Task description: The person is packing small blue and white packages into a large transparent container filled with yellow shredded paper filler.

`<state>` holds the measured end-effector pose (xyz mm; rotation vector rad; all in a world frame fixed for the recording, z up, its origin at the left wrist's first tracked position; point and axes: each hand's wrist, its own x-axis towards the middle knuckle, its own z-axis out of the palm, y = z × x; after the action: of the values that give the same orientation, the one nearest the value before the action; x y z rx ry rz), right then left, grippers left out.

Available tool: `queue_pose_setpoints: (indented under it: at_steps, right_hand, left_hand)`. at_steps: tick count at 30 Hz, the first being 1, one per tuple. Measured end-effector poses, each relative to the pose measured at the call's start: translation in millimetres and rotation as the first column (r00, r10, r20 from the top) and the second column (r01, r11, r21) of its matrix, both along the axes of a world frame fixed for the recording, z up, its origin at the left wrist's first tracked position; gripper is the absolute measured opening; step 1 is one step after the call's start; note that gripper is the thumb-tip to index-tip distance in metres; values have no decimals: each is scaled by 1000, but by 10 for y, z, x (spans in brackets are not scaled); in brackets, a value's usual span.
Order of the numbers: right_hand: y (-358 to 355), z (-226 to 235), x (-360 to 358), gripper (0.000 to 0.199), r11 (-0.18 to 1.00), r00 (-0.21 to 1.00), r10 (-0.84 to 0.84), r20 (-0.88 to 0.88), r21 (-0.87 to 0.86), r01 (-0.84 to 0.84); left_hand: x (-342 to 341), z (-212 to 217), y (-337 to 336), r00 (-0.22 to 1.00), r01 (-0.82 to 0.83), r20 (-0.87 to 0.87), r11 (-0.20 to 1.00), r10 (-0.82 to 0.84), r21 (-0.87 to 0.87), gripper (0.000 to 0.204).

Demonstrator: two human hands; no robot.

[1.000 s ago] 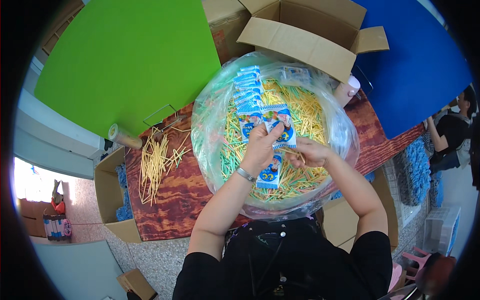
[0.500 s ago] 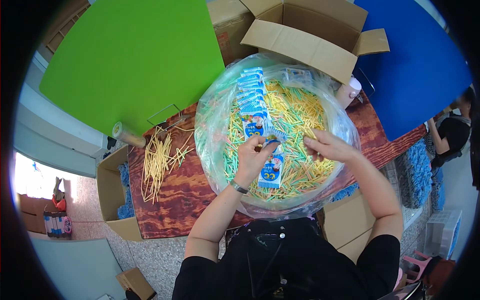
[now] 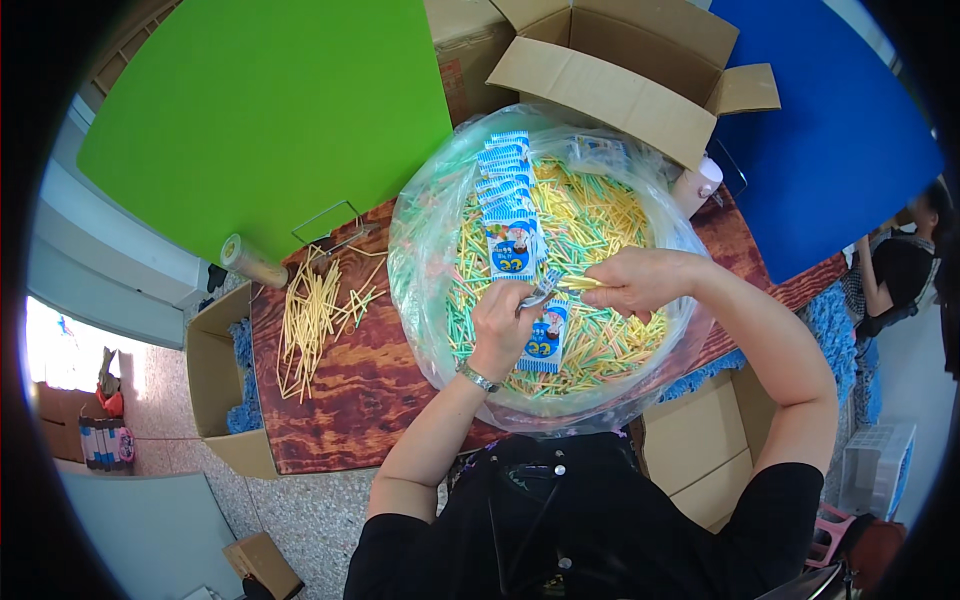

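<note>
My left hand (image 3: 498, 325) pinches a small blue-and-white packet (image 3: 541, 289) over a wide round container lined with a clear plastic bag (image 3: 420, 300). At the packet's right end, my right hand (image 3: 648, 280) holds a few thin yellow sticks (image 3: 574, 283) in closed fingers. Whether the sticks' tips are inside the packet is hard to make out. Short pastel sticks (image 3: 610, 215) in yellow, green and pink fill the container. On top of them lies an overlapping row of blue-and-white packets (image 3: 510, 240). Just below my left fingers rests another packet (image 3: 542, 345).
Longer yellow sticks (image 3: 312, 320) are heaped on the reddish wooden table (image 3: 340, 425), near a clear cylindrical jar (image 3: 252, 262). Behind stand a green panel (image 3: 270, 120), an open cardboard box (image 3: 610, 85) and a blue panel (image 3: 830, 140). Another person (image 3: 900, 265) is at far right.
My right hand has moved left and slightly in, bringing its yellow sticks up to the packet. My left hand stays nearly in place, with the packet tilted toward the right hand.
</note>
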<state>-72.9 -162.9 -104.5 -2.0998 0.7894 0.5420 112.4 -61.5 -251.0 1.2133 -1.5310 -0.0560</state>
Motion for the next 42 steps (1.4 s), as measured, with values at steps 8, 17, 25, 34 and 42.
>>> queue_pose_setpoints:
  at_steps: [8, 17, 25, 34, 42]
  right_hand:
    - [-23, 59, 86, 38, 980, 999, -16, -50, 197, 25]
    - [-18, 28, 343, 37, 808, 903, 374, -212, -404, -429]
    - [41, 122, 380, 47, 784, 935, 314, 167, -601, -156]
    - [69, -494, 342, 53, 823, 843, 209, 496, -554, 122]
    - [-316, -1366, 648, 40, 791, 679, 54, 732, -447, 419]
  left_hand:
    - [35, -9, 46, 1000, -9, -24, 1000, 9, 1, 24]
    - [0, 36, 23, 991, 50, 122, 999, -50, 4, 26]
    - [1, -96, 22, 985, 123, -143, 968, -92, 221, 24]
    - [60, -216, -59, 716, 429, -685, 858, -133, 282, 30]
    - [154, -186, -12, 935, -261, 247, 965, 256, -12, 39]
